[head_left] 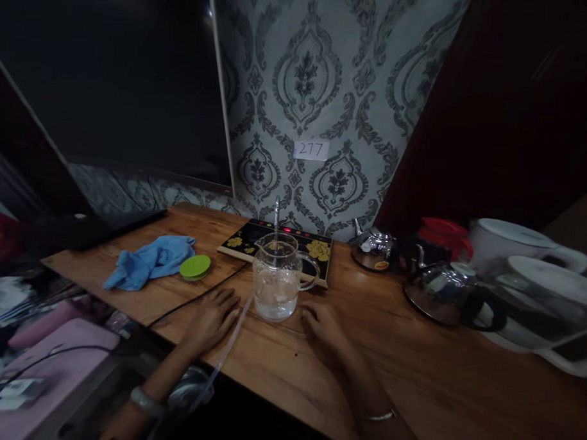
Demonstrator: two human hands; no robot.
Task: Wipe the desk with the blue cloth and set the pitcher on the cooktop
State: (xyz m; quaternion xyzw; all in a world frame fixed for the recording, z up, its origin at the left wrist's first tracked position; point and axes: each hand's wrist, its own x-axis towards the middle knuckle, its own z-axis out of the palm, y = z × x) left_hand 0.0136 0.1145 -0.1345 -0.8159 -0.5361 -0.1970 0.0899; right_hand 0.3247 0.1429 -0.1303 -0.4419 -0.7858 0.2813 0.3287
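Observation:
A clear glass jug stands upright on the wooden table, partly filled with water, its handle to the right. Behind it lies a black panel with gold flowers and small red lights. A thin shiny metal piece rises behind or out of the jug's mouth; I cannot tell which. My left hand rests flat on the table left of the jug, fingers spread, holding nothing. Close to the jug's base on the right, my right hand lies on the table with fingers loosely bent and nothing visible in them. A clear tube runs beside my left hand over the table edge.
To the left are a blue cloth, a green round lid and a black cable. Metal kettles, a red container and white plastic jugs crowd the right side. A large dark screen hangs behind.

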